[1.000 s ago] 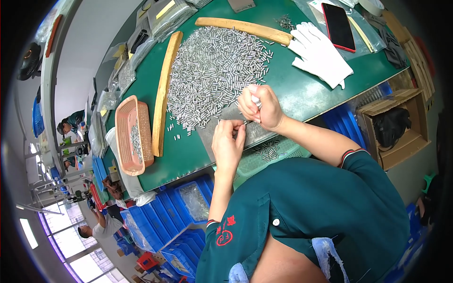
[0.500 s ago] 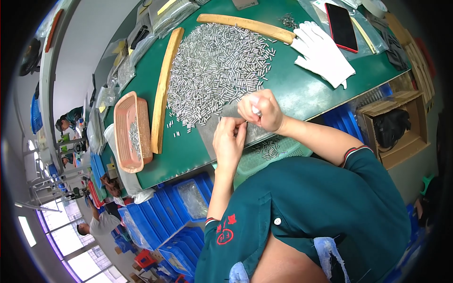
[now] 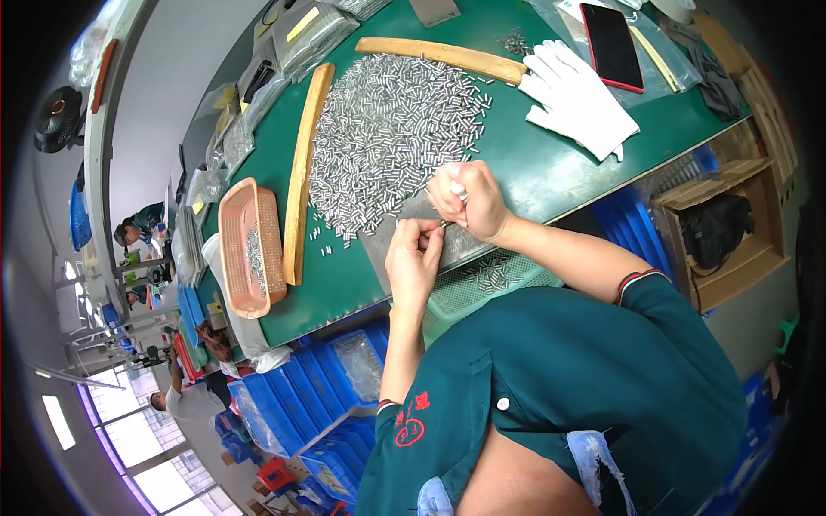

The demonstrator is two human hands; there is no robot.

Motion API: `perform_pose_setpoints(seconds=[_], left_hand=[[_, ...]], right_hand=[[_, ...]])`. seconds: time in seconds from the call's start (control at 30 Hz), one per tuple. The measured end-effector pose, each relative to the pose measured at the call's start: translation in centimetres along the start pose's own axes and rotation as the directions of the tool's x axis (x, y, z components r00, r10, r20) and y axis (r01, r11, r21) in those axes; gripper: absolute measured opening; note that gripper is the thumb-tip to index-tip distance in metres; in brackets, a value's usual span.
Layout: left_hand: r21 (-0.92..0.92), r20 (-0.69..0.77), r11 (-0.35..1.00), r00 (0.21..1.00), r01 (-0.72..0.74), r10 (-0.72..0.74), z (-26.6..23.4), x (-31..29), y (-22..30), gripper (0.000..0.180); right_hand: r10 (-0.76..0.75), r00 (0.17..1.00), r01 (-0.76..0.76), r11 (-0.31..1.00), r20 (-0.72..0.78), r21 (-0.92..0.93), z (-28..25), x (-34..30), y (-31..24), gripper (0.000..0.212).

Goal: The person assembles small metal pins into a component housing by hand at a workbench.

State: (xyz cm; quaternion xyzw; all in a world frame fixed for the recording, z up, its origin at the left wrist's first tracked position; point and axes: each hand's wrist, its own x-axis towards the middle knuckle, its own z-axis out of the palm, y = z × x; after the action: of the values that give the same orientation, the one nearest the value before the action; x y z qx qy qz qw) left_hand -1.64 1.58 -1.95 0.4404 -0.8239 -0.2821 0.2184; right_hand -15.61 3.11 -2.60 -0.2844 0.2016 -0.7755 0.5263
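Observation:
A broad heap of small shiny metal pins (image 3: 387, 138) covers the middle of the green table, right in front of my hands. My left hand (image 3: 415, 254) is at the heap's near edge, thumb and forefinger pinched on a tiny metal pin (image 3: 443, 224). Close beside it on the right, my right hand (image 3: 471, 202) is curled closed around something white (image 3: 459, 191), mostly hidden by the fingers; its kind cannot be made out. Both hands are over a grey plate (image 3: 417, 211) at the table's front edge. Beneath them, a pale green basket (image 3: 495, 284) contains more pins.
Wooden strips (image 3: 307, 176) (image 3: 443, 56) border the heap at left and back. A pink basket (image 3: 245, 301) with some pins stands at left. White glove (image 3: 581, 99) and phone (image 3: 613, 47) lie at right. Blue bins (image 3: 301, 387) sit below the table. Another person (image 3: 185, 400) is far left.
The view has shifted slightly. My hands stay close together over the plate, with the right hand moved a little to the left. The far person has shifted and shows less.

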Motion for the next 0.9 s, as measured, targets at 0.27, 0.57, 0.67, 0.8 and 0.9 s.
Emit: perform_pose_setpoints(seconds=[0.27,0.57,0.67,0.8,0.9], left_hand=[[-0.024,-0.011,1.000,1.000,0.008,-0.009,-0.1,0.0,-0.1,0.009],[0.013,-0.011,1.000,1.000,-0.005,0.005,-0.4,-0.1,0.1,0.008],[0.073,0.041,0.997,0.999,-0.015,0.012,-1.0,-1.0,1.0,0.008],[-0.021,0.370,1.000,0.929,0.007,0.001,-2.5,-1.1,1.7,0.011],[-0.023,0.306,1.000,0.952,-0.009,0.015,-2.5,-0.1,1.7,0.012]], right_hand=[[0.009,0.998,-0.007,1.000,0.061,-0.028,0.2,-0.1,-0.3,0.043],[-0.037,0.999,0.034,0.996,-0.035,-0.088,0.2,0.2,0.0,0.043],[-0.037,0.984,0.053,0.995,-0.173,0.085,-0.2,0.5,-0.5,0.042],[-0.036,0.983,0.030,0.999,-0.179,-0.036,-0.1,0.5,-0.6,0.042],[-0.045,0.988,0.042,0.999,-0.148,-0.023,0.0,0.5,-0.6,0.043]])
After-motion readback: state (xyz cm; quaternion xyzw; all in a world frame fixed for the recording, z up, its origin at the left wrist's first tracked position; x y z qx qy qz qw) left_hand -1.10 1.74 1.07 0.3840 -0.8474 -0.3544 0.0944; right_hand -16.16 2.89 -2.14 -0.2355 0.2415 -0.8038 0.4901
